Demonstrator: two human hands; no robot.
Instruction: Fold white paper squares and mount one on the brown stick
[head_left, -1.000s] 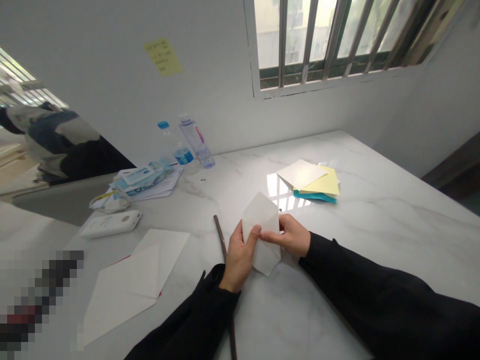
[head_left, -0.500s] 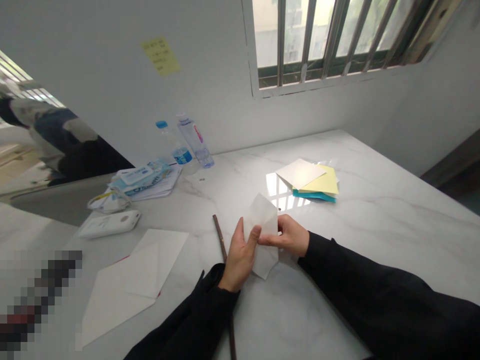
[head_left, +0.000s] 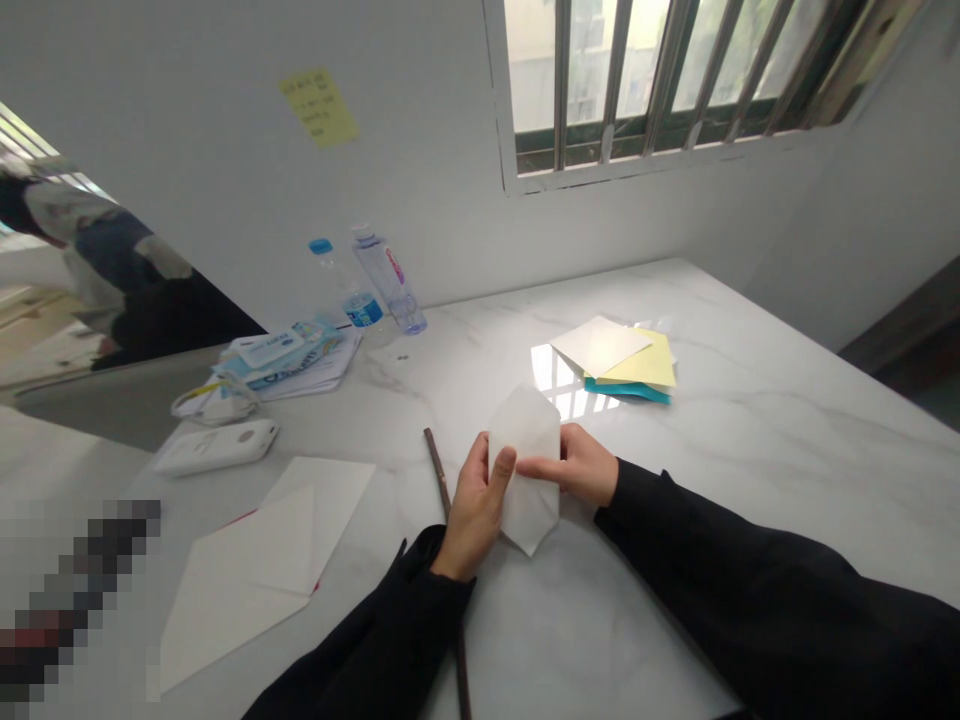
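A folded white sheet of paper (head_left: 529, 432) stands tilted just above the marble table (head_left: 750, 420), held between both hands. My left hand (head_left: 474, 510) grips its left edge, thumb pressed on the front face. My right hand (head_left: 576, 466) holds the right side, with the index finger stretched across the paper's middle. The lower point of the paper hangs below my fingers, close to the tabletop. A thin dark stick (head_left: 437, 472) lies on the table just left of my left hand and runs under my left sleeve.
A stack of white, yellow and teal sheets (head_left: 619, 360) lies behind my hands. A large folded white sheet (head_left: 266, 555) rests at the left. Farther back are a white device (head_left: 216, 447), a pile of booklets (head_left: 289, 362) and two water bottles (head_left: 375, 285) by the wall.
The paper has tipped a little lower and flatter toward the table. My right index finger has slid further across its face. Both hands stay in the same place.
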